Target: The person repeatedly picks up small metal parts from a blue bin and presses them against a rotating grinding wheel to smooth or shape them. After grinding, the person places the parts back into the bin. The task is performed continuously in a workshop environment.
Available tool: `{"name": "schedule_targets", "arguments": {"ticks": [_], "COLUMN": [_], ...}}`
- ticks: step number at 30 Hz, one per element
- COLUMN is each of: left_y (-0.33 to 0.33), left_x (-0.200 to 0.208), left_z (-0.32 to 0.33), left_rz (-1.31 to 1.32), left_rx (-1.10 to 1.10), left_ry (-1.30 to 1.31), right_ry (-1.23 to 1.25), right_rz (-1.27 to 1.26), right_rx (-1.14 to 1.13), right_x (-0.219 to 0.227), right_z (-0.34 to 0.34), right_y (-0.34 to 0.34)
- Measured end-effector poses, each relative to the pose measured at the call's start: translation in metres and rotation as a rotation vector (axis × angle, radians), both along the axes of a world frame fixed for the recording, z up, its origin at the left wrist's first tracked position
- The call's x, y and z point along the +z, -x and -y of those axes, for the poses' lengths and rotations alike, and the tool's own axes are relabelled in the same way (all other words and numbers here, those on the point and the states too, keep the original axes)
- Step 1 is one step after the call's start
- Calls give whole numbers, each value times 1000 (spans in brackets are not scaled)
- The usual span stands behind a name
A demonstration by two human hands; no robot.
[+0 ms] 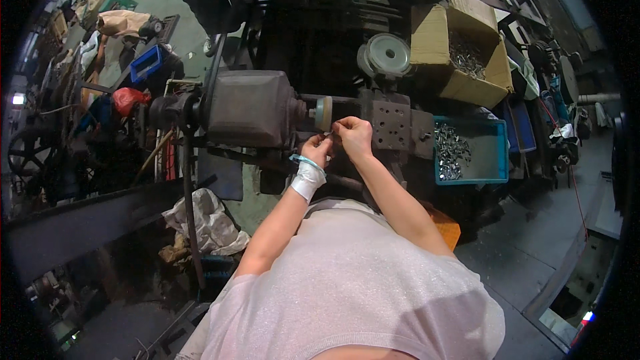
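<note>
Pale shirt (pixel 353 273) foremost, small part (pixel 329 134) in pinching left grip (pixel 318 149) and right grip (pixel 355 139), beside wheel (pixel 324 113)

No lettering, numbers or signs can be read here — nothing legible on any surface.

Dim, with small glare spots near the rim; shadow on the shirt (pixel 360 267); fisheye edges bend, fading to black.

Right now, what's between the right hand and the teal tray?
In the head view, a dark metal block with holes sits between the right hand and the teal tray.
</note>
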State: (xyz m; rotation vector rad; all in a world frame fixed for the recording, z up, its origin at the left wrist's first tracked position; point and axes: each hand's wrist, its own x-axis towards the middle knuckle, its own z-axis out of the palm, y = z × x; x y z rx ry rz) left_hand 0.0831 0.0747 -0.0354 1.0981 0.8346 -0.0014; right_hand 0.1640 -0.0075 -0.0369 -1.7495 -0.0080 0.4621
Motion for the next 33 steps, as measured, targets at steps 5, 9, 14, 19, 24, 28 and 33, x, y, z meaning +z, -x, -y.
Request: {"name": "schedule_targets", "arguments": {"ticks": [5, 9, 14, 19, 24, 28, 33], "left_y": [-1, 1, 20, 20, 16, 11, 4], "left_x": [-3, 4, 8, 13, -1, 9, -7], "left_z": [0, -1, -7, -11, -8, -9, -12], "left_rz": [27, 30, 29, 132, 41, -48, -43], "left_rx": [20, -34, -123, -222, -185, -225, -141], "left_ry": [-18, -113, 141, 560, 334, 126, 96], "right_ry": [0, -11, -276, -364, -270, -147, -77], "right_rz": [37, -6, -160, -173, -151, -186, -46], "right_rx": [-9, -2, -25, 64, 39, 17, 50], "right_x": [-9, 4, 27, 19, 23, 18, 5], "right_z": [0, 1, 14, 26, 25, 21, 15], "right_y": [0, 2, 14, 16, 18, 15, 7]}}
